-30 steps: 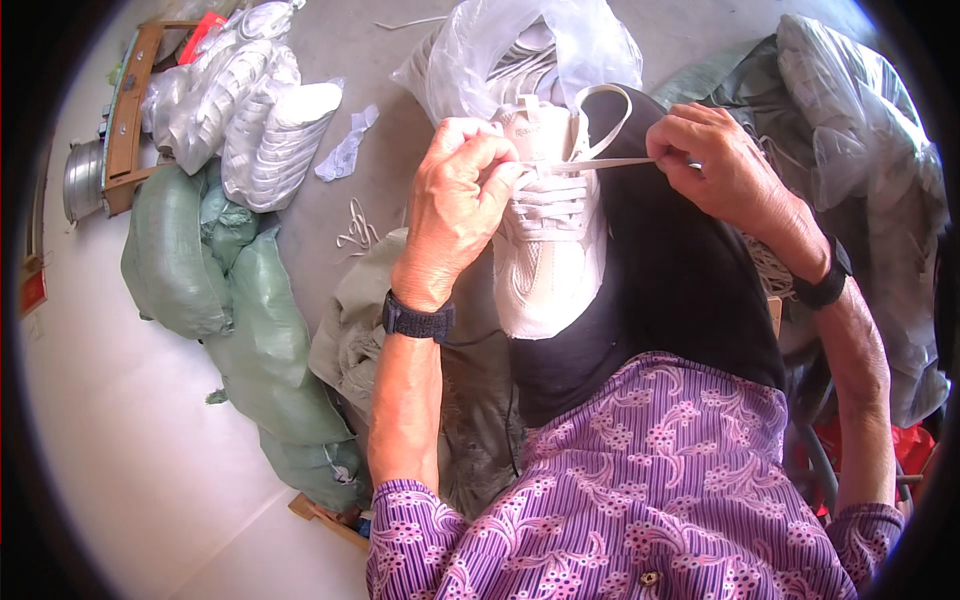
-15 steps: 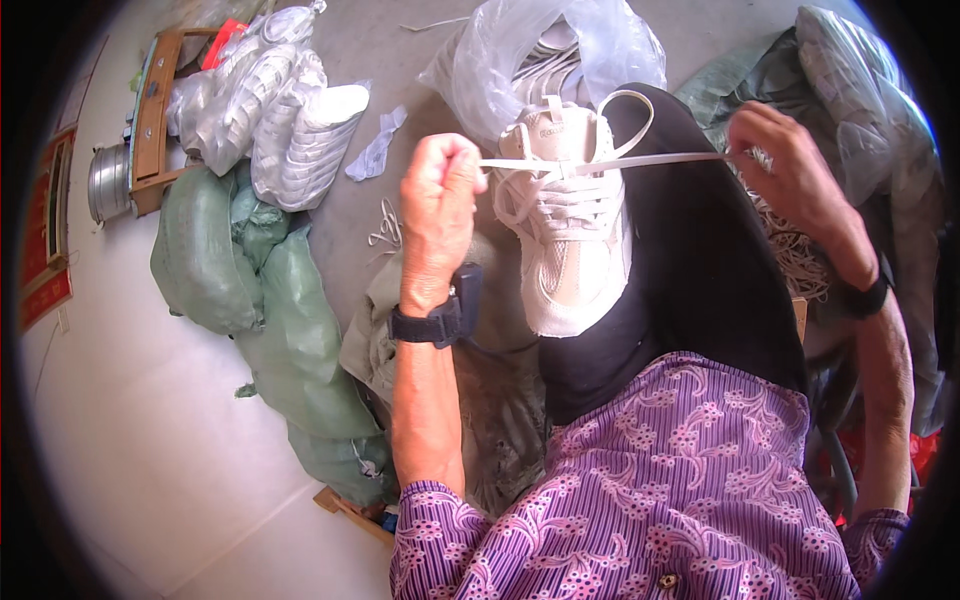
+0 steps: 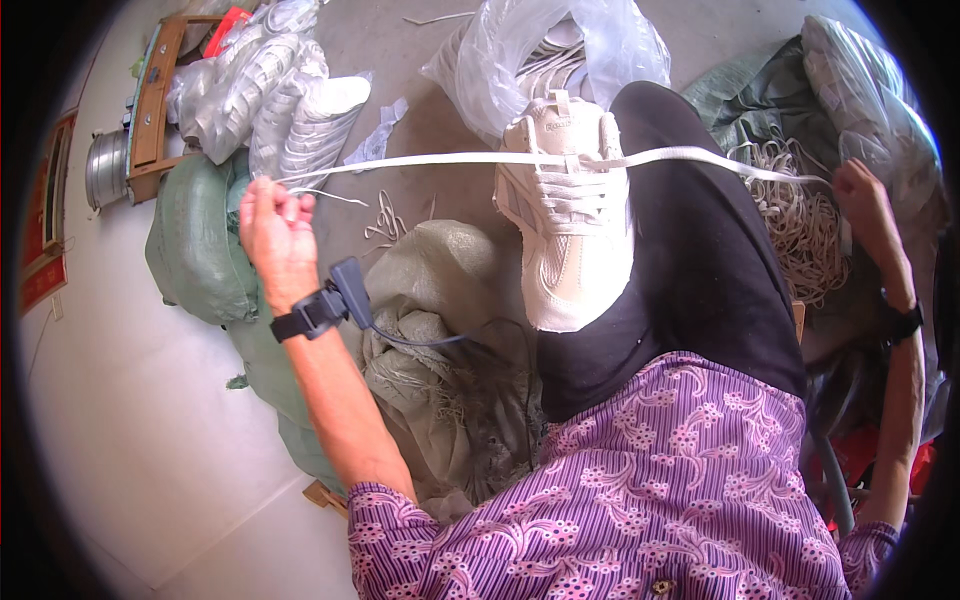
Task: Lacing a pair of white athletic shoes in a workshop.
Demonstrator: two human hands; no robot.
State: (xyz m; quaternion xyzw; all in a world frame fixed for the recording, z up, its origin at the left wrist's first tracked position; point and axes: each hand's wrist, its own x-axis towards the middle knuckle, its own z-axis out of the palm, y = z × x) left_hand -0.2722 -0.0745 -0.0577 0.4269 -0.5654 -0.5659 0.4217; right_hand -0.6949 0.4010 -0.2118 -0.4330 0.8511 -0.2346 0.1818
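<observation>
A cream sneaker [image 3: 580,270] rests on my dark-trousered lap, toe toward me. Its flat white shoelace [image 3: 430,160] crosses the lower rows and comes out at both sides near the tongue. Far out to the left, my left hand [image 3: 278,228] is closed on one end of the lace, with a thin tail hanging beside the fingers. On the other side my right hand [image 3: 866,205] grips the opposite end, out by the pile of loose laces [image 3: 790,220]. The left stretch runs nearly straight; the right one sags in a slight wave.
Beyond the sneaker stands an open clear plastic bag [image 3: 480,70] of shoe parts. Bagged white soles [image 3: 300,115] and green sacks [image 3: 200,240] lie at left, near a wooden drawer unit [image 3: 155,95]. A pale woven sack [image 3: 430,300] sits by my left leg. Plastic-wrapped bundles [image 3: 870,90] lie at far right.
Both hands have moved outward, away from the sneaker, drawing the lace out longer on each side. The loop that stood at the sneaker's upper right has gone.
</observation>
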